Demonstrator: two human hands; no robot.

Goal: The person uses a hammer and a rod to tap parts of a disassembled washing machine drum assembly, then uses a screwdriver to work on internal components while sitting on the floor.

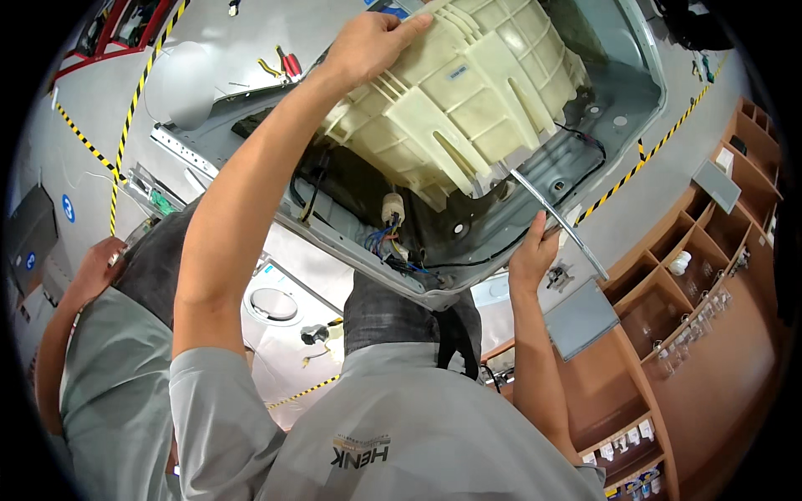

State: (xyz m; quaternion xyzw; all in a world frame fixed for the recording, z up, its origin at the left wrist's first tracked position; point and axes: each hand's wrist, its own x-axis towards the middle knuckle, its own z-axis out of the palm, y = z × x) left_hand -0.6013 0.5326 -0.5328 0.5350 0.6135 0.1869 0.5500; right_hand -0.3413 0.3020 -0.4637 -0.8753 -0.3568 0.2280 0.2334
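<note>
A large cream plastic washing machine tub (468, 100) lies tilted in an open grey metal cabinet (535, 221). My left hand (368, 46) reaches across and grips the tub's upper left edge, thumb over the ribs and the other fingers partly hidden. At the cabinet's near right rim is my right hand (535, 259), thumb up and fingers curled around the edge, mostly out of sight. Beside it a slim metal rod (561, 224) slants from under the tub out past the rim. Colored wires (386, 242) and a cream connector (393, 209) hang at the cabinet's near side.
To my left a co-worker's hand (100, 263) rests near metal parts. Red-handled pliers (289, 64) lie on the floor beyond the cabinet. Brown compartment shelving (668, 309) curves along the right, with a grey panel (582, 320) leaning there. Yellow-black tape (618, 184) marks the floor.
</note>
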